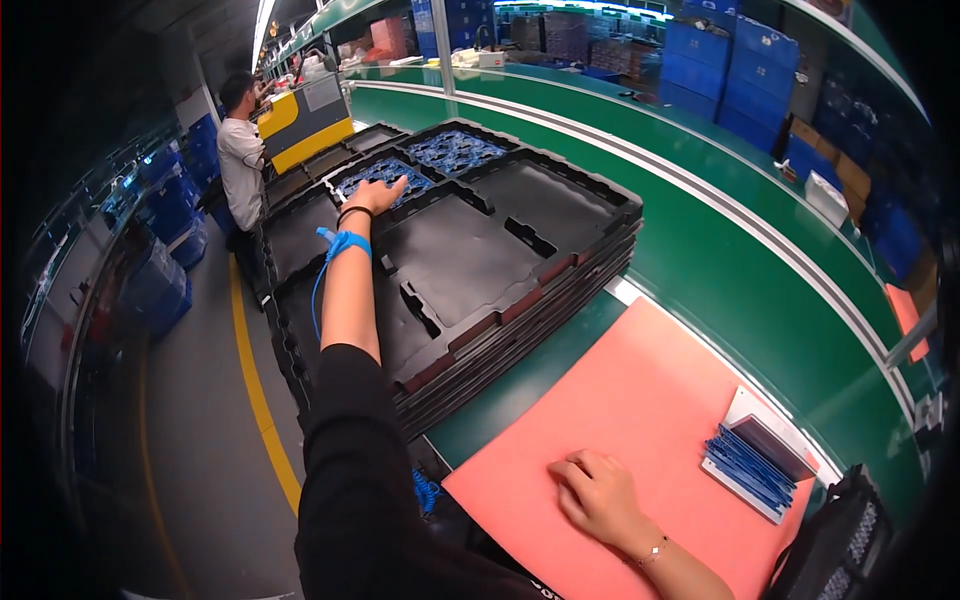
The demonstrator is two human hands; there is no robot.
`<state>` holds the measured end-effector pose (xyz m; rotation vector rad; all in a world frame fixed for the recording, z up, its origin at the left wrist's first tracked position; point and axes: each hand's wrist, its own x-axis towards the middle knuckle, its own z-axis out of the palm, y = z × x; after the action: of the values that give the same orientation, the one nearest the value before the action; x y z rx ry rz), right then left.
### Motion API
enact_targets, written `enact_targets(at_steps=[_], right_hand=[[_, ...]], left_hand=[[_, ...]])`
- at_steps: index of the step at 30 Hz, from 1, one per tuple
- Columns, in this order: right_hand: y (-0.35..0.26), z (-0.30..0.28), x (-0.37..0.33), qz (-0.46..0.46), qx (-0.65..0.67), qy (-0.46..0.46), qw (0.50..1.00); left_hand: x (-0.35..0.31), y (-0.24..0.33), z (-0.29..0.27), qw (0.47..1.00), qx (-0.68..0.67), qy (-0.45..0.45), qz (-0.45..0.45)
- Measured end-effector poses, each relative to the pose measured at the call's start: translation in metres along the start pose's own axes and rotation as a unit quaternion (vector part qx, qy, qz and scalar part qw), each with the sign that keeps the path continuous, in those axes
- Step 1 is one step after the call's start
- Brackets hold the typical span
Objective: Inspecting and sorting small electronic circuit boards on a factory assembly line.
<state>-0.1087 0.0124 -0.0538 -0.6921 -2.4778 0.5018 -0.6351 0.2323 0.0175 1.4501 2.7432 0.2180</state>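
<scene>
My left hand (374, 196) reaches out over a stack of black plastic trays (450, 245), fingers apart. It is at a blue lattice-like panel (420, 184) lying in a far compartment of the top tray; whether the fingertips touch it is hard to tell. A second blue panel (455, 150) lies in the compartment beyond. A blue wrist strap (347, 243) with a coiled cord circles my left wrist. Low on the right, my right hand (597, 497) rests on a pink mat (600, 390), its fingers curled in and nothing visible in them.
A white rack (748, 468) holding several thin blue boards upright stands on the mat's right side. Beyond runs a green conveyor (700, 260) with metal rails. A person (240, 150) stands at the far left by a yellow-grey machine (305, 120). Blue bins (692, 60) are stacked behind.
</scene>
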Motion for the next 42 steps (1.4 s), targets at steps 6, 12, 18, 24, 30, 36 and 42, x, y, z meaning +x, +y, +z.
enact_targets(at_steps=[6, 12, 18, 24, 30, 36, 42], right_hand=[[0.006, 0.001, -0.003, 0.004, 0.015, 0.021, 1.0], [0.009, 0.001, -0.003, 0.004, 0.008, 0.018, 1.0], [0.007, 0.001, -0.001, 0.0, 0.016, 0.021, 1.0], [0.003, 0.0, -0.004, -0.007, 0.0, 0.017, 1.0], [0.004, -0.001, -0.003, 0.004, 0.078, 0.028, 0.997], [-0.011, -0.025, 0.012, -0.035, 0.172, 0.07, 0.982], [-0.089, -0.025, 0.063, -0.209, 0.258, 0.007, 0.943]], left_hand=[[-0.056, 0.05, -0.014, 0.993, -0.041, 0.053, -0.092], [-0.05, 0.046, -0.011, 0.994, -0.057, 0.048, -0.083], [-0.021, 0.018, -0.022, 0.919, -0.37, 0.133, 0.015], [-0.061, -0.003, -0.098, 0.528, -0.831, 0.03, 0.171], [-0.191, 0.029, -0.153, 0.537, -0.831, 0.103, 0.097], [-0.36, 0.007, -0.111, 0.386, -0.906, -0.086, 0.154], [-0.571, 0.011, -0.021, 0.303, -0.945, -0.082, -0.09]])
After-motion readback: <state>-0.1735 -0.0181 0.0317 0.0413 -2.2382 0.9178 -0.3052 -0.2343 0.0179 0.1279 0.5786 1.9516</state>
